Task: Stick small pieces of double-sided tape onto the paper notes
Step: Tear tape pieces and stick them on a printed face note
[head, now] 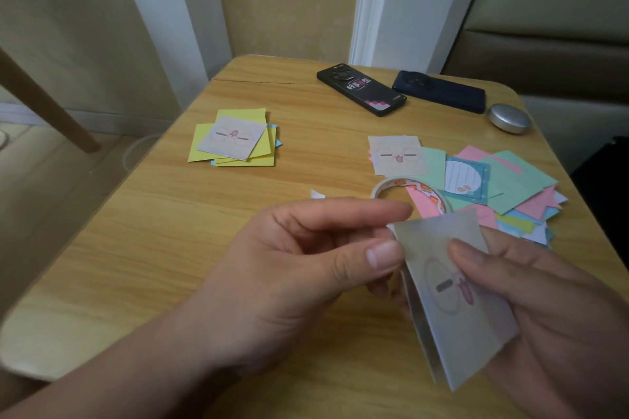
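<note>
My right hand (pixel 551 309) grips a pad of paper notes (pixel 452 299) with a cartoon face, thumb on its top sheet. My left hand (pixel 306 269) pinches the upper left corner of that top sheet between thumb and forefinger. Just beyond the hands lies a roll of double-sided tape (pixel 408 190) on the table. To the right spreads a loose heap of coloured notes (pixel 510 187), green, pink and blue, with a face note (pixel 396 155) at its left. A neat stack of yellow notes (pixel 235 143) topped by a face note sits at the middle left.
Two phones lie face down at the table's far edge, a black phone (pixel 362 88) and a dark blue phone (pixel 440 90). A round silver case (pixel 509 118) sits at the far right corner. A small white scrap (pixel 318 194) lies beyond my left hand on the wooden table (pixel 153 248).
</note>
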{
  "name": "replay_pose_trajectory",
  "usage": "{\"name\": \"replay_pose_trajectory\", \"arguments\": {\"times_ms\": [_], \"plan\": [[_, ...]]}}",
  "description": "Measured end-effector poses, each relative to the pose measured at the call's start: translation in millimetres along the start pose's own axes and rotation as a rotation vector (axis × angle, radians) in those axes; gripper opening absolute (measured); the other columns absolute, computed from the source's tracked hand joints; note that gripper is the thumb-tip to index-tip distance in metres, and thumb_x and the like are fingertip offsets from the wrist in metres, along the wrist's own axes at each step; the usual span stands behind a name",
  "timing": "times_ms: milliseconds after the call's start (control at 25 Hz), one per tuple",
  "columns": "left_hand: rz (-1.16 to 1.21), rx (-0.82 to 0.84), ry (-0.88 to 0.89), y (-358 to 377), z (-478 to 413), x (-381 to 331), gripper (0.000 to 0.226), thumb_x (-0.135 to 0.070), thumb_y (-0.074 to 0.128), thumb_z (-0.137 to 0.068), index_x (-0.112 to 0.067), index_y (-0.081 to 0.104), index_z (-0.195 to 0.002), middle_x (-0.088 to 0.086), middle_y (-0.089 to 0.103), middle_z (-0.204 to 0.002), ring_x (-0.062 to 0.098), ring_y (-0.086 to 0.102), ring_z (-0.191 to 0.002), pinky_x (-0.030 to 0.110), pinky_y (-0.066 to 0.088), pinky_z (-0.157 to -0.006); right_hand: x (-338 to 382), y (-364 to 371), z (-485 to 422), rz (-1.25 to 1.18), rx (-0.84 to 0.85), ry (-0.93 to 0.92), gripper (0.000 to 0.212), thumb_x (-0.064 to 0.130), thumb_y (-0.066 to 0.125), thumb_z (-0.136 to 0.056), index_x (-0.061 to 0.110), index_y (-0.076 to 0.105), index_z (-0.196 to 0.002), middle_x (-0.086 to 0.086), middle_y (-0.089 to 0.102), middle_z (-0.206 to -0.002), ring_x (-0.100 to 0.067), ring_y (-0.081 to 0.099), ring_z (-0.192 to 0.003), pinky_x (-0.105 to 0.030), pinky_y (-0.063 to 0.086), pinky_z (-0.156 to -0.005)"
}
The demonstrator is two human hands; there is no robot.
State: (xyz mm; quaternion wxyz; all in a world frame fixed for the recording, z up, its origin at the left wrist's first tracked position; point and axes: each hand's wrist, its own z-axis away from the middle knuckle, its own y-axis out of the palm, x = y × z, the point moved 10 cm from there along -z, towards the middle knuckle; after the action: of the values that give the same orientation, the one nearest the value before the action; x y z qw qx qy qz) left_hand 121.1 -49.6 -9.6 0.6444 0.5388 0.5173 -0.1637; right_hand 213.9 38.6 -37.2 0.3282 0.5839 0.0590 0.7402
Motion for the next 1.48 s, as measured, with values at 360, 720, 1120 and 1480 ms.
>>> {"name": "replay_pose_trajectory", "arguments": {"times_ms": [360, 720, 1120, 1480], "plan": [[-0.054, -0.018, 0.014, -5, 1, -1, 0.032, -0.022, 0.087, -0.068, -0.012, 0.081, -0.098, 0.008, 0.073, -0.083, 0.018, 0.064, -0.071, 0.025, 0.053, -0.067, 3, -3, 4, 0.050, -0.069, -0.027, 0.076, 0.036, 0.093, -0.045, -0.005, 0.070, -0.104, -0.037, 0.067, -0.100, -0.041, 0.069, -0.081, -0.041, 0.056, -0.071], [-0.192, 0.000, 0.059, -7, -1, -6, 0.028, -0.027, 0.086, -0.070, -0.014, 0.082, -0.095, 0.009, 0.071, -0.090, 0.020, 0.062, -0.073, 0.025, 0.051, -0.066, 2, -19, 7, 0.136, -0.202, -0.044, 0.063, 0.029, 0.089, -0.050, -0.012, 0.061, -0.088, -0.039, 0.058, -0.088, -0.035, 0.064, -0.075, -0.042, 0.047, -0.076], [-0.389, -0.330, -0.041, -32, -2, 2, 0.015, -0.004, 0.067, -0.071, -0.012, 0.078, -0.076, 0.014, 0.063, -0.060, 0.025, 0.055, -0.051, 0.030, 0.047, -0.057, -2, -16, 4, 0.155, -0.310, -0.036, 0.023, 0.019, 0.066, -0.067, 0.012, 0.080, -0.084, -0.014, 0.077, -0.091, -0.026, 0.075, -0.085, -0.053, 0.048, -0.098], [-0.189, -0.196, -0.235, -22, 1, 16, 0.022, -0.001, 0.058, -0.071, 0.005, 0.076, -0.082, 0.036, 0.058, -0.079, 0.038, 0.059, -0.074, 0.037, 0.056, -0.066, 10, -2, 2, -0.048, -0.030, 0.008, 0.061, 0.046, 0.049, -0.084, -0.009, 0.072, -0.096, -0.033, 0.069, -0.103, -0.037, 0.062, -0.068, -0.037, 0.044, -0.055]]}}
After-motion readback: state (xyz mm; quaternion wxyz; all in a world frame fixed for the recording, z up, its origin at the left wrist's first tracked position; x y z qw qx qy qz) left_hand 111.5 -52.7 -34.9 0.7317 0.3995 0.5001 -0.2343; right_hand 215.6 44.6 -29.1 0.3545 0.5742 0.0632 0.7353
